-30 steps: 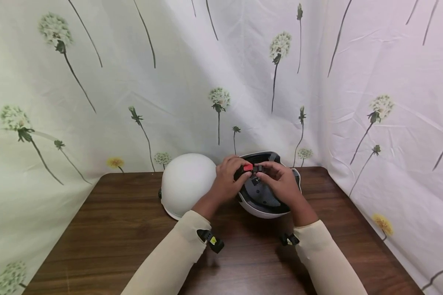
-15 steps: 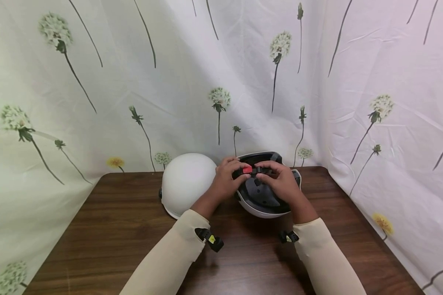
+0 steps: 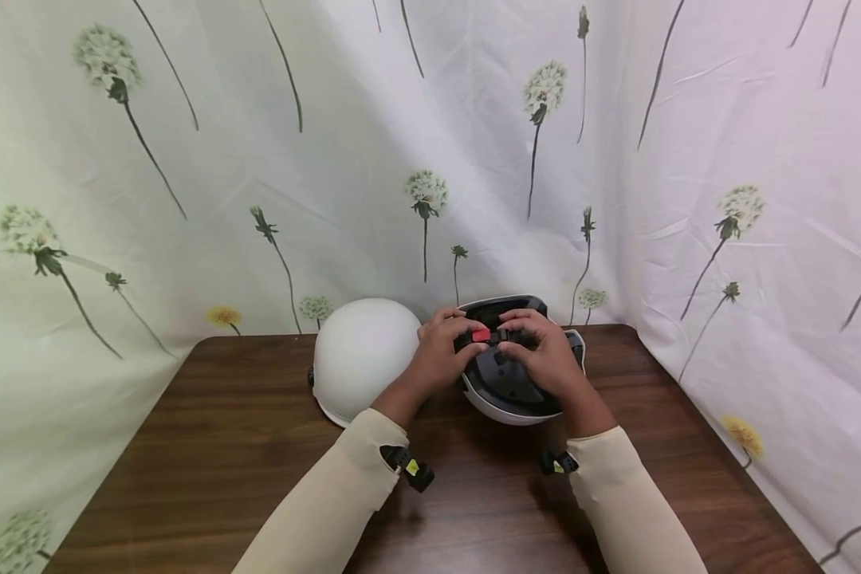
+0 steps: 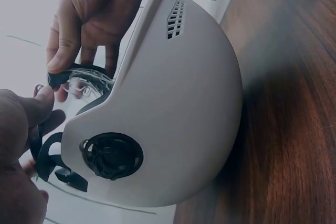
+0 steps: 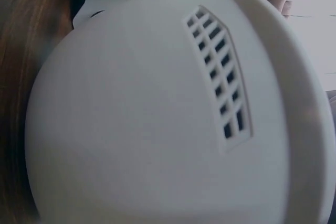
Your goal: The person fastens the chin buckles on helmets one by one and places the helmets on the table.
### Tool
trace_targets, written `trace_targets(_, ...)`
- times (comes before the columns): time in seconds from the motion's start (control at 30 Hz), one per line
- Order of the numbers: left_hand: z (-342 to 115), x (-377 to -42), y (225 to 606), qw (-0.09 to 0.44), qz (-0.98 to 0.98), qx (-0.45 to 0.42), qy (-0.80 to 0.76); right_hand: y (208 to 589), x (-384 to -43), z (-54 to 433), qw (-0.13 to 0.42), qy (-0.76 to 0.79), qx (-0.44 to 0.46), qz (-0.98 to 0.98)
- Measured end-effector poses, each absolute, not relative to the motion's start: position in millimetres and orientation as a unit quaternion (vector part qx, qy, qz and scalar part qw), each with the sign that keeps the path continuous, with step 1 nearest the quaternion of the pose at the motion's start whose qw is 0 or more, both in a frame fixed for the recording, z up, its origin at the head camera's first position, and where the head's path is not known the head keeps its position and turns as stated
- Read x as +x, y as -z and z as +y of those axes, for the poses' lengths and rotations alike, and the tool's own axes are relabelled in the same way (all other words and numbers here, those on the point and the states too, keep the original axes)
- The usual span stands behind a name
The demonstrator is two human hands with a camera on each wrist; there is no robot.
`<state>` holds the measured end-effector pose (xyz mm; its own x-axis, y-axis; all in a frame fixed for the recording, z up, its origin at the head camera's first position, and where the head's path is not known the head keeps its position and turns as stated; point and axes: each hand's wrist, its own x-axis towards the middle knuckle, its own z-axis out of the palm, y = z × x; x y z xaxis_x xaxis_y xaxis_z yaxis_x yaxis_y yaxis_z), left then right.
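In the head view a white helmet (image 3: 511, 416) lies upturned, its black padded inside (image 3: 509, 383) facing up. Both hands meet over its opening at a chin strap buckle. My left hand (image 3: 439, 351) pinches the red buckle part (image 3: 481, 335) between thumb and fingers. From the other side, my right hand (image 3: 545, 359) has thumb and forefinger at the black buckle end (image 3: 501, 336). The two parts sit close together; whether they are locked cannot be told. The left wrist view shows the black strap (image 4: 79, 69) near the fingertips, above the helmet's round black side knob (image 4: 113, 156).
A second white helmet (image 3: 366, 359) sits dome up, just left of my left hand. Both rest on a brown wooden table (image 3: 244, 446), near its back edge. Behind hangs a white curtain (image 3: 359, 223) with dandelion prints. A slotted vent (image 5: 223, 77) marks the helmet shell.
Both hands and the buckle have sunk slightly toward the helmet. The right forefinger now arches higher above the black buckle end. Both helmets have stayed in place.
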<state>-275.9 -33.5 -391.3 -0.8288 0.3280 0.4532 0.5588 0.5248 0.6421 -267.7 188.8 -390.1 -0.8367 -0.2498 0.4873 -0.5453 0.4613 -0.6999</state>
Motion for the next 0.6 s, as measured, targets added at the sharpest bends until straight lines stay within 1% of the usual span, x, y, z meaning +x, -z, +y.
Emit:
trace_targets(0.27,-31.1,-273.8,389.3,0.109,-0.865,-0.237,0.430,393.9,-269.2,187.2,0.163,-0.474,0.227,-0.835)
trace_targets(0.6,-29.8,-274.8,390.5,0.102,-0.867,-0.226,0.432,394.5,-268.2,185.1,0.160,-0.491,0.213,-0.829)
